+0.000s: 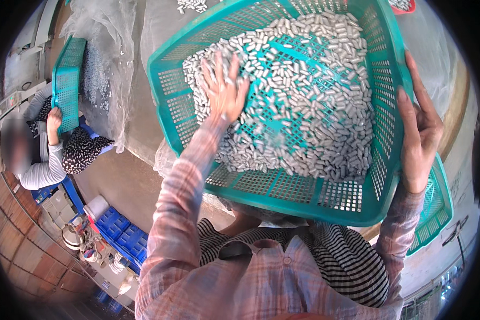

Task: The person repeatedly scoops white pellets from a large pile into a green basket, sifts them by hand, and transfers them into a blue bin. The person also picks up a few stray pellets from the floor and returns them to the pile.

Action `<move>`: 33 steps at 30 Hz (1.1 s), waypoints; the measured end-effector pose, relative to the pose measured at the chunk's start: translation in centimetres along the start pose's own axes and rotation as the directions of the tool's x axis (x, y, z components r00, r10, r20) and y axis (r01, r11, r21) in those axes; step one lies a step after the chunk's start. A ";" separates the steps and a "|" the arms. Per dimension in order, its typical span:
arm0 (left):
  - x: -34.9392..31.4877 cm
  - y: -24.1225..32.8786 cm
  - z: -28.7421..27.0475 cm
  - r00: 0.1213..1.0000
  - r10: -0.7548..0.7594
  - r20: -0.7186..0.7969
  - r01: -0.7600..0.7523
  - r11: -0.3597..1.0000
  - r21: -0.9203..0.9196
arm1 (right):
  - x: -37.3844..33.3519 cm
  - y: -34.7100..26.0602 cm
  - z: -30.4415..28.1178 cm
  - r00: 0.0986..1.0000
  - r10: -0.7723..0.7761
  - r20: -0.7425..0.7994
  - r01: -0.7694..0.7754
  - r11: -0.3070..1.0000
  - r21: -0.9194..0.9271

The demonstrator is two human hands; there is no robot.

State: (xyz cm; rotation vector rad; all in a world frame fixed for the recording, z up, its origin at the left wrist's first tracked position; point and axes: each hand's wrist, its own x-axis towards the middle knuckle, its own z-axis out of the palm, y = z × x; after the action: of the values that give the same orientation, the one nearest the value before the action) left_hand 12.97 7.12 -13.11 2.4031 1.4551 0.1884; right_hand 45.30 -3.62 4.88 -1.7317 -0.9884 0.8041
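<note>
Holding the green basket point(304, 211) at its right rim with the right hand point(420, 140), spreading the left hand point(222, 92) wide on grey pieces point(348, 120) inside; looks stiff, probably weighty loaded, best grasped by opposite rims.

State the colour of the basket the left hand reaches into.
Teal green; the basket shows best in the head view.

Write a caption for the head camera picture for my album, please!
Left hand spread on small grey cylindrical pieces in a teal plastic basket, right hand against its side.
</note>
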 end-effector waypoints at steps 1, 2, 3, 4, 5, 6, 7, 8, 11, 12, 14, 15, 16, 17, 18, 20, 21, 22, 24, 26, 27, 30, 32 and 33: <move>2.6 3.1 0.0 0.974 -0.215 -0.064 0.206 0.971 -0.121 | 0.0 0.1 -0.3 1.000 0.010 0.024 -0.010 1.000 -0.005; 4.4 6.1 0.5 0.974 -0.160 -0.161 0.152 0.986 -0.062 | 0.2 -0.3 0.0 1.000 0.008 0.028 -0.008 1.000 0.018; 5.4 9.0 1.0 0.962 -0.108 -0.250 0.113 0.994 0.004 | 0.4 -0.8 0.7 0.999 -0.022 0.026 0.022 1.000 0.010; 6.0 12.2 1.5 0.979 -0.008 -0.203 -0.018 0.992 -0.127 | 0.5 -1.2 1.1 0.999 -0.046 0.012 0.046 0.999 -0.007; 6.4 15.1 1.8 0.980 0.100 -0.174 -0.142 0.958 -0.250 | 0.6 -1.6 1.6 0.997 -0.071 0.002 0.071 0.997 -0.021; 5.7 18.7 1.5 0.975 0.167 -0.147 -0.185 0.975 -0.121 | 0.8 -1.6 1.3 0.996 -0.049 0.072 0.051 0.998 -0.034; 3.7 21.6 0.6 0.964 0.241 -0.108 -0.243 0.970 -0.003 | 0.8 -1.7 1.1 0.994 -0.049 0.102 0.054 0.997 -0.051; 1.1 22.7 -0.8 0.936 0.350 0.033 -0.338 0.922 -0.192 | 0.7 -1.8 0.6 0.991 -0.047 0.126 0.056 0.996 -0.068; -6.0 18.4 -1.3 0.660 0.710 0.246 -0.531 0.673 -0.515 | -0.1 -2.2 0.7 0.988 -0.136 0.080 0.143 0.985 -0.096; -6.9 14.9 -1.5 0.659 0.701 0.273 -0.559 0.700 -0.444 | -0.7 -3.0 1.1 0.983 -0.183 0.027 0.185 0.977 -0.106; -7.5 7.0 -1.8 0.699 0.610 0.374 -0.570 0.790 -0.225 | -0.1 -4.2 1.8 0.998 -0.057 0.006 0.057 0.998 0.012; -5.9 4.4 -2.1 0.803 0.429 0.412 -0.463 0.886 -0.021 | 0.2 -4.4 2.5 1.000 0.008 0.002 -0.008 0.997 0.078; -4.9 1.4 -1.5 0.915 0.277 0.292 -0.344 0.916 0.209 | 2.6 -3.1 2.1 0.993 0.091 0.072 -0.095 0.994 0.054; -3.4 0.4 -0.4 0.996 0.064 0.067 -0.070 0.992 0.100 | 3.1 -2.6 1.9 0.990 0.098 0.104 -0.103 0.993 0.050; -1.9 -0.2 0.0 0.974 -0.175 -0.142 0.167 0.984 -0.065 | 3.7 -2.3 1.4 0.986 0.105 0.128 -0.112 0.993 0.042; -1.7 2.7 0.4 0.995 -0.091 -0.044 0.084 0.987 -0.137 | 1.8 -1.4 1.9 0.997 -0.018 0.072 0.012 0.997 0.078; -2.1 5.2 1.0 0.999 -0.043 0.013 0.045 0.983 -0.180 | 1.3 -0.9 2.0 0.997 -0.069 0.041 0.065 0.994 0.090; -3.6 9.8 0.4 0.989 0.028 0.146 -0.011 0.993 -0.117 | 1.7 -0.4 1.4 0.995 -0.028 0.093 0.019 0.995 0.098; -5.1 15.2 0.1 0.940 0.251 0.230 -0.210 0.960 -0.187 | 2.0 0.2 1.8 0.998 -0.028 0.063 0.026 0.999 0.039; -3.4 17.4 0.1 0.906 0.404 0.125 -0.358 0.891 -0.280 | 1.6 0.4 1.8 0.998 -0.040 0.045 0.039 0.999 0.014; -0.3 18.3 0.4 0.912 0.403 0.076 -0.374 0.893 -0.251 | 1.2 0.5 1.7 0.997 -0.059 0.042 0.058 0.998 0.019; 8.0 16.0 1.6 0.951 0.252 -0.180 -0.236 0.966 0.107 | 0.8 -0.8 2.4 0.998 -0.044 0.040 0.043 0.998 0.038; 7.7 12.1 0.1 0.981 0.143 -0.133 -0.140 0.990 0.026 | 0.5 -1.3 1.4 0.996 0.061 0.065 -0.063 0.997 0.034; 6.0 8.7 -0.1 0.989 0.106 -0.099 -0.104 0.994 0.021 | 0.4 -1.3 1.0 0.987 0.127 0.100 -0.132 0.991 0.038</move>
State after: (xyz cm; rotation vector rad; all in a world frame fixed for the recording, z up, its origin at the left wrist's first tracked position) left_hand 23.06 8.68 -10.33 2.5180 1.3769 0.3277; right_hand 44.29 -2.56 5.72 -1.7457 -0.9223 0.9952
